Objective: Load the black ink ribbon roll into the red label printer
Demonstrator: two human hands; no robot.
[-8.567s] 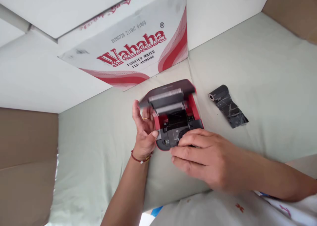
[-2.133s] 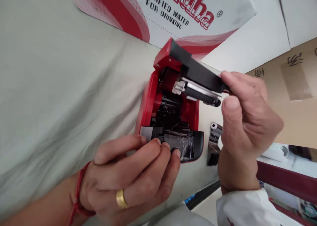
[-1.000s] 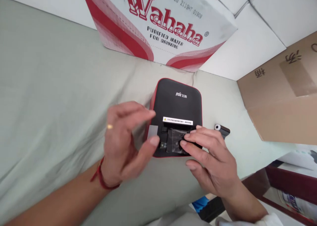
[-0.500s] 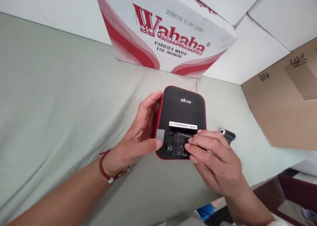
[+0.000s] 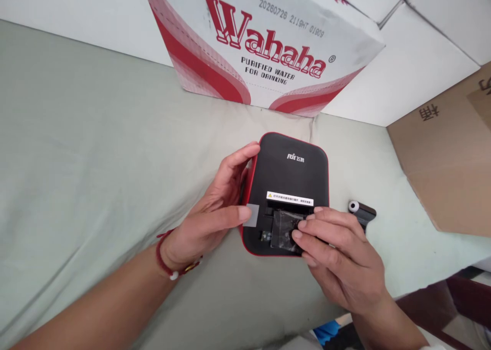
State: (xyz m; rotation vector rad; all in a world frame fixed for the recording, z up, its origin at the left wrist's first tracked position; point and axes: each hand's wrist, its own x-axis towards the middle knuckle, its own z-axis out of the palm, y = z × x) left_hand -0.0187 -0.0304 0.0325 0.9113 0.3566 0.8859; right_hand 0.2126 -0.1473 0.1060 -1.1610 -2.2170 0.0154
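Observation:
A black printer (image 5: 293,179) with red sides and a FEIE logo rests on the green cloth. My left hand (image 5: 217,207) is closed around its left side, with the thumb by a grey square sticker (image 5: 251,215). At the front of the top face, below a white warning label (image 5: 290,199), lies a small clear plastic bag (image 5: 283,230) over a dark recess. The fingers of my right hand (image 5: 343,255) are pinched on the bag's right part and cover it. What the bag contains is hard to make out.
Behind the printer stands a Wahaha water carton (image 5: 268,48), beside white boxes (image 5: 406,69). A brown cardboard box (image 5: 445,161) is at the right. A small black device with a white round end (image 5: 362,212) lies on the green cloth (image 5: 115,135) near my right hand.
The view has shifted, so the printer and both hands sit slightly further right and lower. My left thumb has slid a little toward the sticker's left edge. Both grips look the same.

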